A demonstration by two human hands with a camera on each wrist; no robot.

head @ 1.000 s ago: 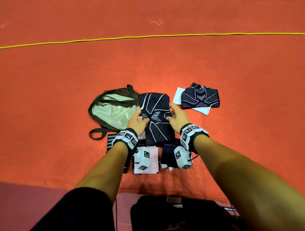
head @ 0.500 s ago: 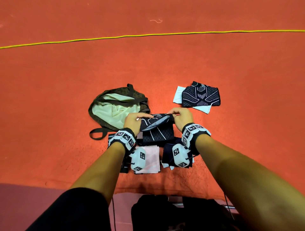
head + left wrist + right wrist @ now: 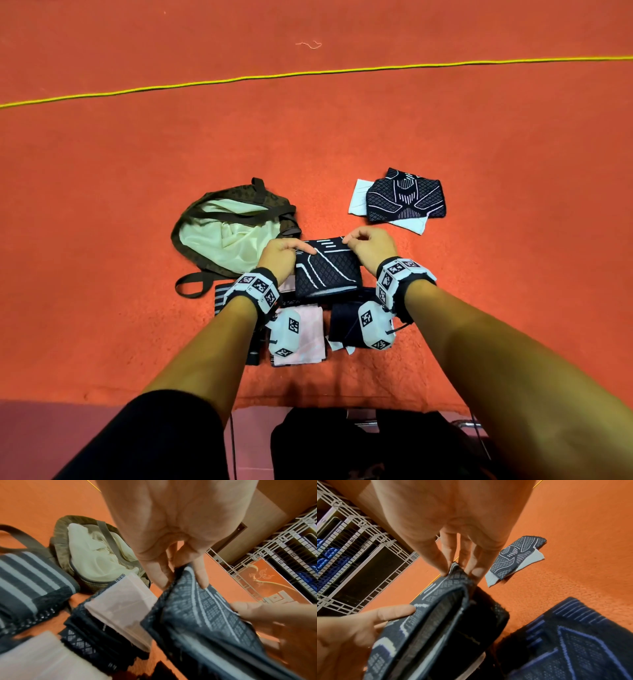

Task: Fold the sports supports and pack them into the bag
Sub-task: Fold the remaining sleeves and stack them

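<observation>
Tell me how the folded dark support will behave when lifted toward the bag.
The folded support likely flops: knit fabric, layers gaping in the right wrist view. It may unfold unless both hands keep pinching. Probably light, not slippery.

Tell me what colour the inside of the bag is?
Pale green lining, clearest in the head view.

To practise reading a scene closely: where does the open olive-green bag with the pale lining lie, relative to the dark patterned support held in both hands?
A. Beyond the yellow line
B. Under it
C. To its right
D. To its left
D: in the head view the open olive-green bag with the pale lining lies on the orange floor left of the dark patterned support, which both hands pinch.
</observation>
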